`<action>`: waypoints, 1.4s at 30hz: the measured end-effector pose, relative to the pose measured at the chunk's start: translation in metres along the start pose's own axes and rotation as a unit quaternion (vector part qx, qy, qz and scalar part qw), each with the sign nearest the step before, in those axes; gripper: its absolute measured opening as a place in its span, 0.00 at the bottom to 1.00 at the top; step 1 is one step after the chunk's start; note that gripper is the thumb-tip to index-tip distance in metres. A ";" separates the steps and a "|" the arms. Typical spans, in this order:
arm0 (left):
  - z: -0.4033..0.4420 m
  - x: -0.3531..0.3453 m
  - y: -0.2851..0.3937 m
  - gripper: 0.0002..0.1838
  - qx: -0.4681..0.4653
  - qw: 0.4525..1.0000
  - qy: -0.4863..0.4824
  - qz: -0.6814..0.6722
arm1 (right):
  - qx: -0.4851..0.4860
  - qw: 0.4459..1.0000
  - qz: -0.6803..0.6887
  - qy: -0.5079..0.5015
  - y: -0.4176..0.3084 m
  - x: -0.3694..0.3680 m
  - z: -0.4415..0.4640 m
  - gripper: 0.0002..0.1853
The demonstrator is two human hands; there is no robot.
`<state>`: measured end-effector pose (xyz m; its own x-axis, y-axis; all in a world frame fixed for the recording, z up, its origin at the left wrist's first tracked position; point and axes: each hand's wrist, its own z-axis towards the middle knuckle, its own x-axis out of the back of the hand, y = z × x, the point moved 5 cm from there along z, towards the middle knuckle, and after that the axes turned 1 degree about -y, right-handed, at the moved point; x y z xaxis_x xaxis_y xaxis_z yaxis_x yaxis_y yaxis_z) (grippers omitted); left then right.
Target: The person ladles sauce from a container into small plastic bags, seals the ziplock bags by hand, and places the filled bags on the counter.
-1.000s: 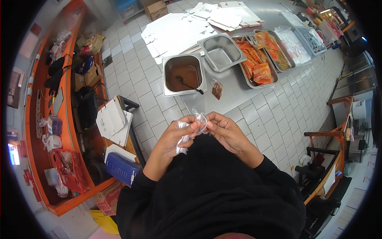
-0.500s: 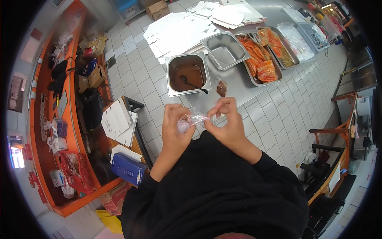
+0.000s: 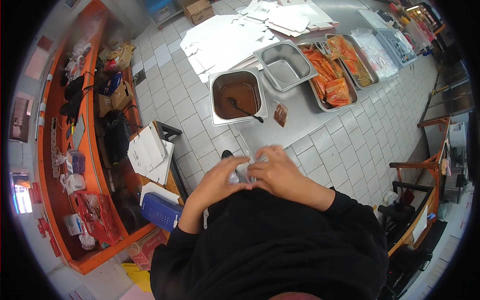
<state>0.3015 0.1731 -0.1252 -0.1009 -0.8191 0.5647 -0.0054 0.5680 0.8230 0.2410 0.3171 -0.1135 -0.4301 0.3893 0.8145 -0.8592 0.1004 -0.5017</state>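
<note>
My left hand (image 3: 216, 182) and my right hand (image 3: 278, 173) are close together in front of my body, just off the table's near edge. Their curled fingers hold a crinkled piece of clear plastic (image 3: 242, 176) between them; most of it is hidden. Beyond the hands, a small clear packet of brown sauce (image 3: 281, 115) lies on the steel table (image 3: 301, 134). To its left is a deep steel pan (image 3: 215, 121) of reddish-brown liquid, with a black-handled ladle (image 3: 248, 113) resting in it.
An empty steel pan (image 3: 286, 85) stands behind the packet. Two trays hold orange-red packets (image 3: 327, 75), with tongs (image 3: 322, 47) on them. Flat white cardboard (image 3: 220, 42) covers the back left. An orange shelf (image 3: 45, 165) and a blue box (image 3: 161, 211) are at left.
Both hands have moved down toward my body and closer together, with the plastic now more covered by the fingers. The pans and the sauce packet stay in place on the table.
</note>
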 end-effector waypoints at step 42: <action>0.093 0.044 -0.109 0.27 0.170 0.908 0.237 -0.299 | -0.311 0.707 0.488 0.407 0.124 0.028 0.019 0.14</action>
<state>0.2052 0.0826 -0.1957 0.4613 -0.8857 0.0519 -0.2338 -0.0649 0.9701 0.1169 0.3233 -0.1474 -0.2154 0.9232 -0.3182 0.1337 -0.2949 -0.9461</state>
